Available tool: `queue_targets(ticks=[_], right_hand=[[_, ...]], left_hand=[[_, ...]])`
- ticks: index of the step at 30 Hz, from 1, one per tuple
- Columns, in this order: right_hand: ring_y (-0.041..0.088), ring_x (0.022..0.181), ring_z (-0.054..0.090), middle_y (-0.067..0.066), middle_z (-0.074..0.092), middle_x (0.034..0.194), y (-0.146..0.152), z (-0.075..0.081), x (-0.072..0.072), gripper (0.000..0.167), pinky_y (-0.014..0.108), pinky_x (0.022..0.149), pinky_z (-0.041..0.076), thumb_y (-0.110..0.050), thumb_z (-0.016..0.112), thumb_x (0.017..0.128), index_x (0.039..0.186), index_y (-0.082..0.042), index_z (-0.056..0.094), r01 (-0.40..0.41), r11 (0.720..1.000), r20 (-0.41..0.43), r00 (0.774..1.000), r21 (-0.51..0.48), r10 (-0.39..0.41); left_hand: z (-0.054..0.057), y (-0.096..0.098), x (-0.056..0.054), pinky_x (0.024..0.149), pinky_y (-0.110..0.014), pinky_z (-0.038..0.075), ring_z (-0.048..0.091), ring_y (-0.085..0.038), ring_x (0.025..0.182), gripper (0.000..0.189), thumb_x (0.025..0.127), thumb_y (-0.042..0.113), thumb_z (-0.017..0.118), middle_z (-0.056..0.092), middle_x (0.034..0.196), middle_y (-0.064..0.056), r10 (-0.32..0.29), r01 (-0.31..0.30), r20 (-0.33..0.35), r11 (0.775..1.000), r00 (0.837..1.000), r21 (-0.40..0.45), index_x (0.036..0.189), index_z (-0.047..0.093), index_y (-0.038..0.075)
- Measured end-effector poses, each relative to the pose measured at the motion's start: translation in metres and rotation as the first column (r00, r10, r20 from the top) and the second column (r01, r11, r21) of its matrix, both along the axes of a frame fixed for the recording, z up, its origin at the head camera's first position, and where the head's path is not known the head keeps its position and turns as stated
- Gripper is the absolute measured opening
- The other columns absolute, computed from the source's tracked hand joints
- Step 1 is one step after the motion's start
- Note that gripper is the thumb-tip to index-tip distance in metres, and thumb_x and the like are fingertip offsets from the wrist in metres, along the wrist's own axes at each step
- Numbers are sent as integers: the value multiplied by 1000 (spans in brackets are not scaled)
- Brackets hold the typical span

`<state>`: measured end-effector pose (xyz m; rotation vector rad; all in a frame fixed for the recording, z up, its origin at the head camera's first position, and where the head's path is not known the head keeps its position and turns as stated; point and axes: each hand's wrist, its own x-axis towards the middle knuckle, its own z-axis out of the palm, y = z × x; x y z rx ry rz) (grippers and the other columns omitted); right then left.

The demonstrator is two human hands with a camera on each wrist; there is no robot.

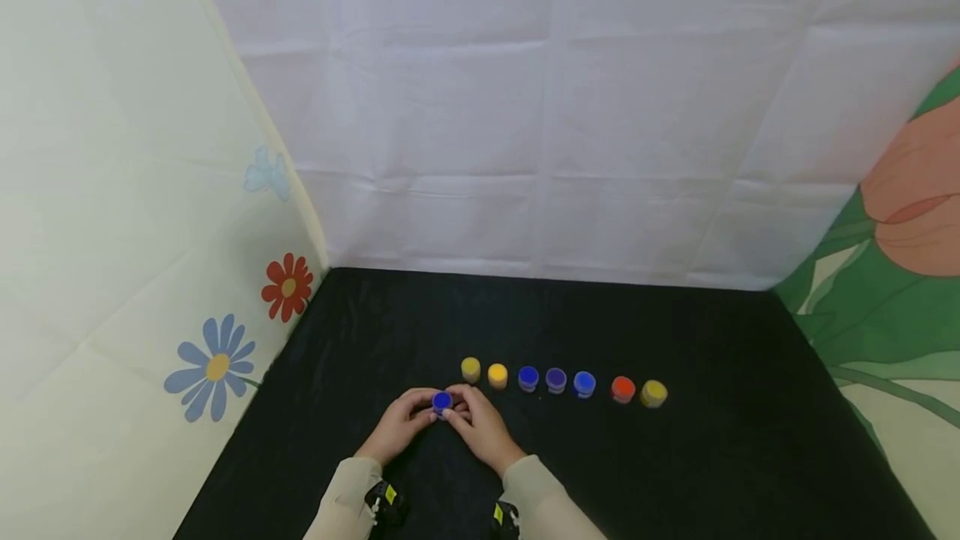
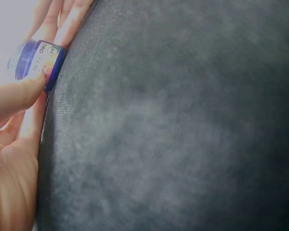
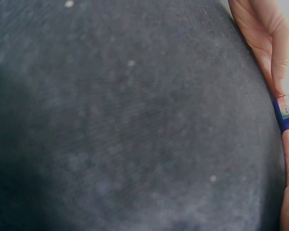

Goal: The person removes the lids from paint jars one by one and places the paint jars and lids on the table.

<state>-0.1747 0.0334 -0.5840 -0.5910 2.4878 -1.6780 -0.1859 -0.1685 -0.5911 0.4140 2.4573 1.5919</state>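
Observation:
A small blue paint jar point(image 1: 442, 401) with a printed label stands on the black cloth, between my two hands. From its left side my left hand point(image 1: 396, 430) pinches it; in the left wrist view the thumb presses against the labelled side of the jar point(image 2: 49, 55). My right hand point(image 1: 486, 433) holds the same jar from the right, thumb at the near side. Only part of the jar point(image 3: 288, 109) shows at the right edge of the right wrist view, with fingers on both sides.
Right of the hands runs a row of similar jars: an olive-yellow jar point(image 1: 470, 369), a yellow-orange jar point(image 1: 497, 376), several blue or purple jars point(image 1: 556, 380), a red-orange jar point(image 1: 622, 389) and another yellow jar point(image 1: 654, 393). White cloth point(image 1: 525, 148) hangs behind the table.

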Motion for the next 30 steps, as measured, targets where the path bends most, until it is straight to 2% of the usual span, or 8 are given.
queue_targets(ticks=[9, 14, 20, 30], right_hand=[[18, 99, 59, 6, 58, 111, -1, 1, 0, 25, 32, 88, 54, -18, 57, 105, 128, -8, 59, 7, 999, -6, 1000, 35, -7], [21, 100, 60, 8, 58, 113, 0, 2, -1, 26, 33, 88, 54, -18, 58, 105, 128, -7, 58, 11, 1000, 8, 1000, 10, -11], [24, 104, 62, 11, 61, 118, -2, -1, -1, 27, 34, 89, 55, -17, 57, 105, 129, -4, 56, 28, 998, 31, 999, -52, -26], [24, 104, 62, 15, 62, 120, 1, -3, 1, 26, 33, 88, 55, -15, 60, 104, 125, -1, 55, 102, 984, 86, 992, -148, -90]], left_hand=[[4, -2, 3, 102, -46, 48, 57, -29, 121, 28, 101, 22, 63, 61, 129, -8, -12, 12, -6, 1000, 1000, -17, 126, 68, 11], [5, 0, 2, 102, -47, 48, 56, -29, 121, 27, 101, 17, 63, 61, 129, -9, -1, 1, 8, 1000, 1000, -13, 127, 68, 9], [2, -2, 0, 102, -50, 47, 56, -31, 122, 29, 101, 9, 62, 60, 131, -12, 10, -10, 17, 1000, 1000, 25, 129, 66, 7], [-3, -1, -2, 99, -32, 51, 59, -32, 123, 32, 98, 7, 65, 57, 131, -15, -16, 12, 36, 995, 999, 98, 130, 64, 2]])
